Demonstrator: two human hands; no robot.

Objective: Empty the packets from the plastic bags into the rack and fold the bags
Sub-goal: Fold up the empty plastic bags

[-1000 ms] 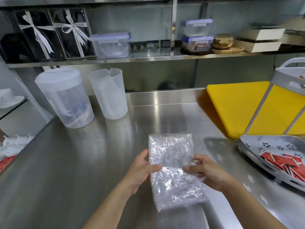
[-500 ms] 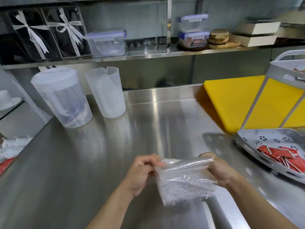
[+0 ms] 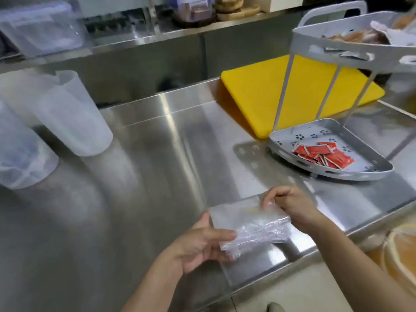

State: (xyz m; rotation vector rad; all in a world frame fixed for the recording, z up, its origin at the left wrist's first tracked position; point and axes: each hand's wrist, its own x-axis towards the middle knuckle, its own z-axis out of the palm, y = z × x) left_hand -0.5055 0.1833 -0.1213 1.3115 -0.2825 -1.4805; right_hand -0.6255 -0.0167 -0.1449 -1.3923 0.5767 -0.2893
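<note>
Lower centre of frame: folded clear plastic bag [image 3: 247,224] held just above the steel counter [image 3: 144,176], near its front edge. Left hand [image 3: 200,244] grips the bag's near-left corner, thumb on top. Right hand [image 3: 292,206] pinches the far-right edge with its fingertips. Right of frame: grey two-tier rack [image 3: 333,174] on the counter, red packets [image 3: 322,155] piled in its lower tray. Yellow cutting board [image 3: 254,95] behind the rack. Two translucent pitchers [image 3: 74,118] at left, blurred.
</note>
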